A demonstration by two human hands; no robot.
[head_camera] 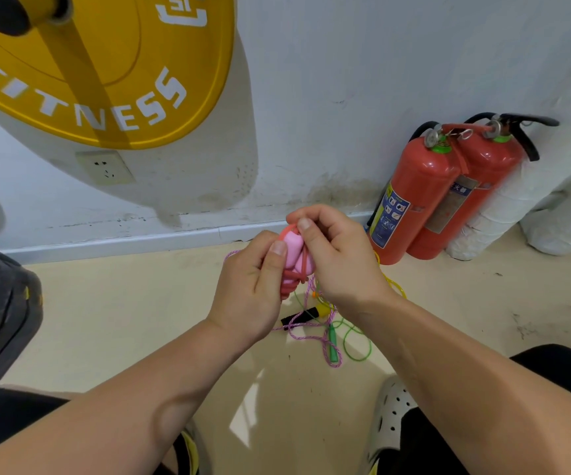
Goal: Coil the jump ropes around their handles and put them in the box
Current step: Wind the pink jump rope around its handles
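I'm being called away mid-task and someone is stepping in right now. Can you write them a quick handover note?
The left hand grips the pink handles, held together above the floor.
The right hand pinches the red rope at the handles' top end, mid-wrap.
Done: most of the red rope looks wound around the handles; whether a tail remains I cannot tell.
Left: finish this one, then coil the loose ropes tangled on the floor below, where a green handle and a black handle lie. The box is not in view.
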